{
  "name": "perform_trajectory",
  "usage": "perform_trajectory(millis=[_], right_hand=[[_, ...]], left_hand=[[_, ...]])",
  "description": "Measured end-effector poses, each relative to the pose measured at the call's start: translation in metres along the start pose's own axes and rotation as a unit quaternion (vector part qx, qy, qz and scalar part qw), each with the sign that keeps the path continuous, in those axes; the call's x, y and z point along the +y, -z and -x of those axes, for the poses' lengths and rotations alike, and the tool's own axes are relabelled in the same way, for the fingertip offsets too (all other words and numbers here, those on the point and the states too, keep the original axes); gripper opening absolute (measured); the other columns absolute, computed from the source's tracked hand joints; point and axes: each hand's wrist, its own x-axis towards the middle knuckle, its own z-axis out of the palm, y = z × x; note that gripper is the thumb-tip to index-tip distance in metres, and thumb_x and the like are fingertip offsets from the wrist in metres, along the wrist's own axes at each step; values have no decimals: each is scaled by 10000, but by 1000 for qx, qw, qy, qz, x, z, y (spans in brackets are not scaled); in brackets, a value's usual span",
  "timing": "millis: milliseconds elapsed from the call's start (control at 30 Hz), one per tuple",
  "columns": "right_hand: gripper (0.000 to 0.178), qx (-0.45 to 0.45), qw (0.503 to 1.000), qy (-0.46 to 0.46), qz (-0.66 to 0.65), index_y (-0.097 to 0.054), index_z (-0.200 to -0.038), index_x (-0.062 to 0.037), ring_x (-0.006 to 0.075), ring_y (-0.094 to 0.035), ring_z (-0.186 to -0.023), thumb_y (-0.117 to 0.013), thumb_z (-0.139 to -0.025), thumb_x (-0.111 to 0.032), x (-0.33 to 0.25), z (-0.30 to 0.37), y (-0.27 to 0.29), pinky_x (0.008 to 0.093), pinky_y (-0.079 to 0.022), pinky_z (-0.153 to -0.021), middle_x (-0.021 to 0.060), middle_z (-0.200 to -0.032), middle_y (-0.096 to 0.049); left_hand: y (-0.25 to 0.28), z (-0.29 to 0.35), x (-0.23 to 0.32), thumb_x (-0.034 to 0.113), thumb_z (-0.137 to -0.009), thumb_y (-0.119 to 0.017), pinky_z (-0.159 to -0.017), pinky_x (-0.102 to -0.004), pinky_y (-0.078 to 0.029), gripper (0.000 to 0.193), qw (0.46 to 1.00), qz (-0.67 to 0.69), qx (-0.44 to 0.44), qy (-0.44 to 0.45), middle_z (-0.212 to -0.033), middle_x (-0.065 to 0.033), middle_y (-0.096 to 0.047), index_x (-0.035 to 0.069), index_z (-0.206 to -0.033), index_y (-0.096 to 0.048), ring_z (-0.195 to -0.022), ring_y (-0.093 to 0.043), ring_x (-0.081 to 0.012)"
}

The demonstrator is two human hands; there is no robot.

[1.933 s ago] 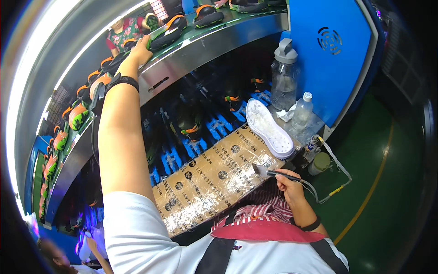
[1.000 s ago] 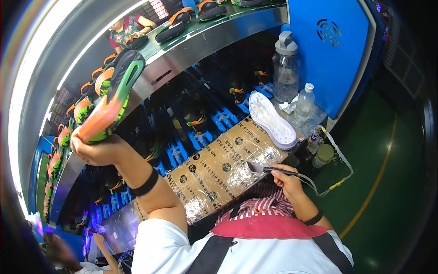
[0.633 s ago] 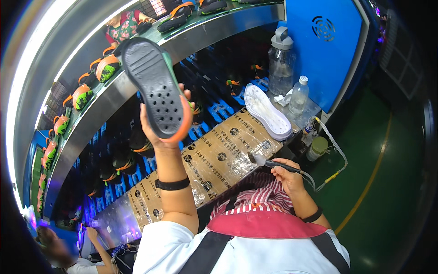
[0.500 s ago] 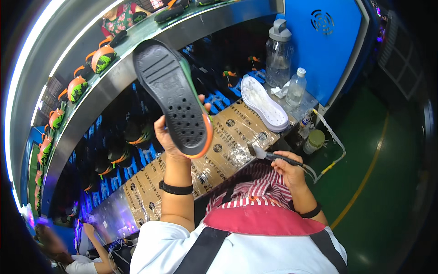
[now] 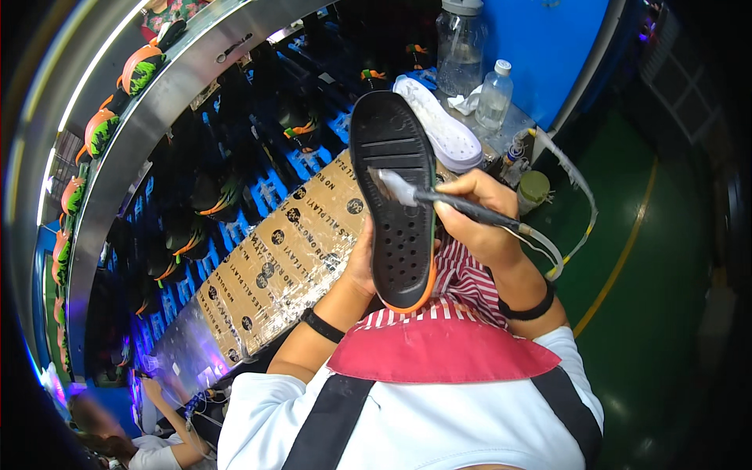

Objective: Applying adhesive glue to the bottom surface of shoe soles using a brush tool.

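Observation:
A black shoe sole [image 5: 403,262] with an orange and green rim is held upright before me, its holed and ribbed face toward me. My left hand [image 5: 363,258] grips it from behind at the lower left edge; most of those fingers are hidden by the sole. A brush [image 5: 462,205] with a dark handle and a tube at its tail is pinched in my right hand [image 5: 486,215]. Its pale bristles rest against the sole's middle, below the ribs. Behind the sole lies a white sole [image 5: 442,129] on the bench.
Cardboard under clear film covers the bench [image 5: 270,258]. A large clear jug [image 5: 460,55], a small bottle [image 5: 495,98] and a green-lidded jar [image 5: 535,188] stand at the right. Orange-and-green shoes [image 5: 141,69] line a curved shelf; a co-worker [image 5: 160,450] sits lower left.
My left hand has brought the sole right and nearer my body. The right hand has lifted the brush from near my lap onto the sole. The view has shifted somewhat.

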Motion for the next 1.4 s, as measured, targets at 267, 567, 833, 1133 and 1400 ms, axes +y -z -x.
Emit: perform_trajectory(millis=[267, 567, 833, 1133, 1400], right_hand=[[170, -21, 920, 296, 256, -578, -779, -57, 284, -575, -561, -687, -655, -95, 15, -14, -27, 357, -457, -525, 100, -627, -561], [204, -37, 940, 271, 203, -613, -806, 7, 242, -572, -514, -688, -617, -3, 18, -5, -24, 313, -448, -490, 102, -611, -579], [222, -65, 944, 273, 171, -613, -795, 2, 238, -552, -490, -696, -589, 4, 23, 2, -26, 312, -439, -458, 95, -611, -566], [193, -89, 956, 245, 136, -599, -802, -20, 263, -582, -546, -679, -627, -41, 25, 9, -29, 329, -470, -504, 92, -660, -593], [204, -186, 960, 197, 72, -608, -817, -28, 252, -600, -577, -705, -642, -68, 33, 18, -35, 325, -481, -543, 95, -673, -605]], left_hand=[[31, 11, -12, 493, -937, -361, -973, -414, -435, 577, 1000, -13, -24, -4, -1261, -130, -522, 87, -1346, -385, -1126, -543, -245], [33, 12, -2, 503, -878, -503, -949, -407, -452, 586, 994, -61, 83, -23, -1205, -119, -562, 77, -1279, -462, -1089, -563, -251], [46, 14, 6, 571, -823, -528, -961, -465, -436, 649, 990, -47, 130, -38, -1200, -176, -556, 60, -1222, -506, -1079, -561, -321], [35, 11, 16, 561, -852, -492, -951, -438, -440, 584, 985, -29, 140, -97, -1191, -121, -572, 114, -1227, -520, -1062, -569, -283], [28, -1, 25, 623, -820, -468, -897, -487, -476, 747, 994, 9, 62, -94, -1187, -246, -538, 51, -1299, -421, -1050, -559, -385]])
